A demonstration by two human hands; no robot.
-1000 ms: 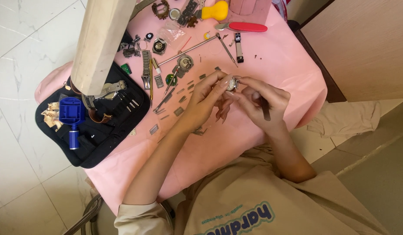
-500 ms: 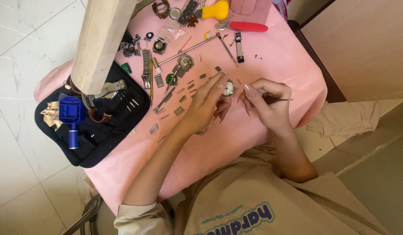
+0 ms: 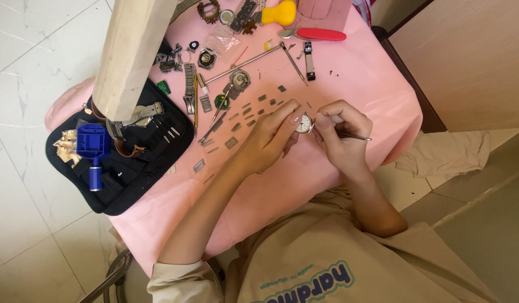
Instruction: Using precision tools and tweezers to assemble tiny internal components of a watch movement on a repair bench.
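Note:
My left hand [image 3: 269, 136] pinches a small round watch case [image 3: 304, 123] with a white dial, held just above the pink tabletop [image 3: 354, 73]. My right hand [image 3: 338, 132] sits right beside it, fingers closed around a thin metal tool [image 3: 357, 136] whose tip meets the right edge of the watch case. Several loose metal band links [image 3: 237, 126] lie scattered on the cloth just left of my left hand.
A black tool mat [image 3: 130, 168] with a blue band-pin press [image 3: 94, 147] lies at the left. A beige post [image 3: 130, 56] rises over it. Watch parts, a yellow-handled tool [image 3: 282, 11], a red knife [image 3: 321, 34] and long metal rods [image 3: 245, 64] crowd the far side.
My right hand has shifted the thin tool from a lowered position to point sideways at the watch case. My left hand has turned the case a little, staying in place.

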